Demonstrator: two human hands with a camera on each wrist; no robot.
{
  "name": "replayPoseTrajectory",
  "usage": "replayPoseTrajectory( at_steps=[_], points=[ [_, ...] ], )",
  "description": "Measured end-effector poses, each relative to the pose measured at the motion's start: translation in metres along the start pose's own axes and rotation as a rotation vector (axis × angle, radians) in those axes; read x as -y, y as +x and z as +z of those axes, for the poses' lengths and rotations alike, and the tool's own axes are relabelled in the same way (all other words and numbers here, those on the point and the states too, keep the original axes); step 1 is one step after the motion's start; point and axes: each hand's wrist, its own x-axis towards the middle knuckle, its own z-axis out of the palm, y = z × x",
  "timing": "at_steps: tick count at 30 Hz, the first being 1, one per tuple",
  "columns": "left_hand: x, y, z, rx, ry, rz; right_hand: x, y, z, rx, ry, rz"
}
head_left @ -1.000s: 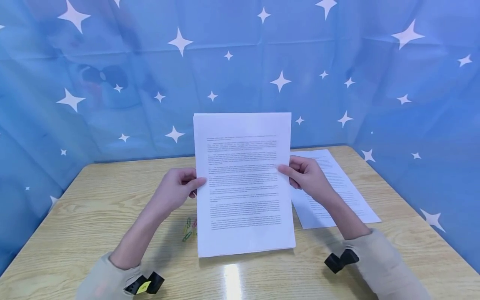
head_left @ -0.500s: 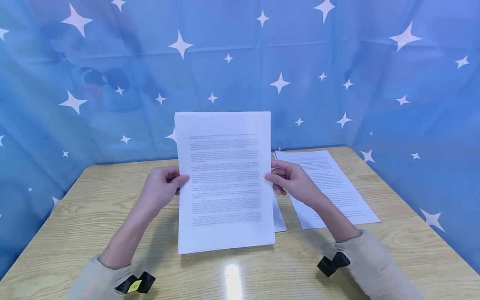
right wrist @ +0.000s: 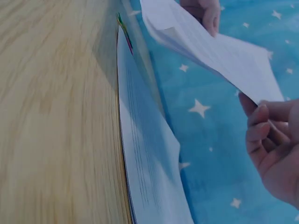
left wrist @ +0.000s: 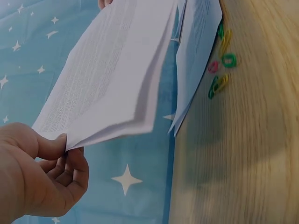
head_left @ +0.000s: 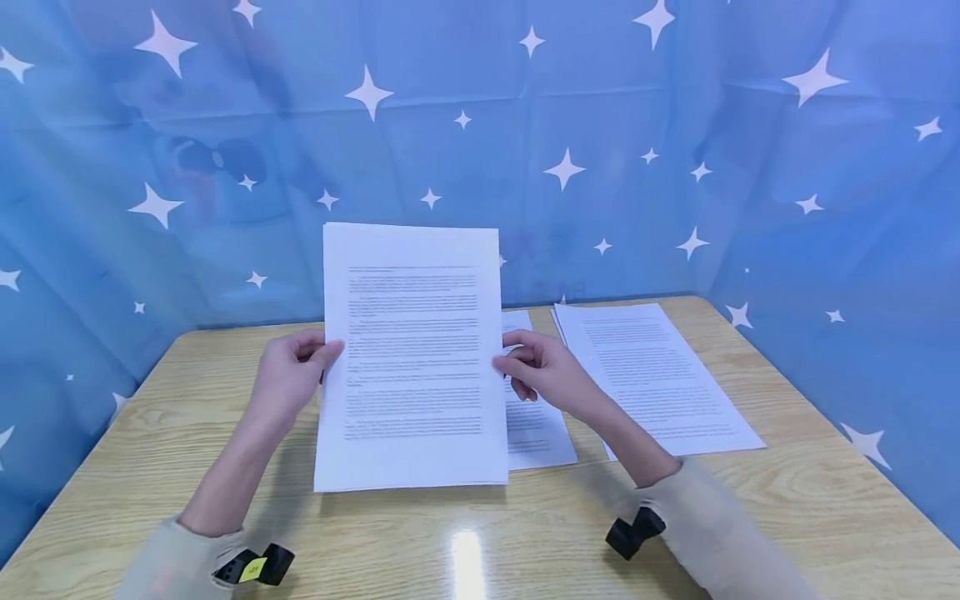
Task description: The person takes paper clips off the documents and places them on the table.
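A small stack of printed paper sheets [head_left: 412, 358] is held upright above the table, its text side toward me. My left hand [head_left: 288, 375] pinches the stack's left edge between thumb and fingers. At the opposite edge, my right hand [head_left: 551, 371] pinches it the same way. In the left wrist view, the lower edges of the paper sheets [left wrist: 117, 88] fan slightly apart, with the left hand [left wrist: 51, 172] at one side. The right wrist view has the right hand [right wrist: 278, 149] gripping near a corner.
Behind the held stack, a printed page [head_left: 540, 433] lies on the wooden table [head_left: 465, 550]. Another printed pile [head_left: 660, 375] lies farther right. Several coloured paper clips [left wrist: 224, 70] rest on the tabletop, hidden from the head view. A blue star-patterned curtain [head_left: 420, 150] stands behind the table.
Both hands have carried the upright stack leftward. A printed page on the table, hidden behind the stack a second ago, now shows to its right. The paper clips have gone behind the stack.
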Motion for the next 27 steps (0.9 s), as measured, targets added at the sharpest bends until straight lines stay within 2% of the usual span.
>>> replayPoseTrajectory(
  at_steps=[9,15,27],
  points=[
    [0.018,0.005,-0.016,-0.069,0.013,-0.06,0.003,0.017,0.032,-0.031,0.111,0.052],
    [0.031,0.01,-0.029,-0.113,0.062,-0.11,0.0,0.034,0.058,-0.047,0.121,0.046],
    [0.056,0.02,-0.051,-0.194,0.097,-0.197,0.0,0.063,0.095,-0.077,0.166,0.158]
  ],
)
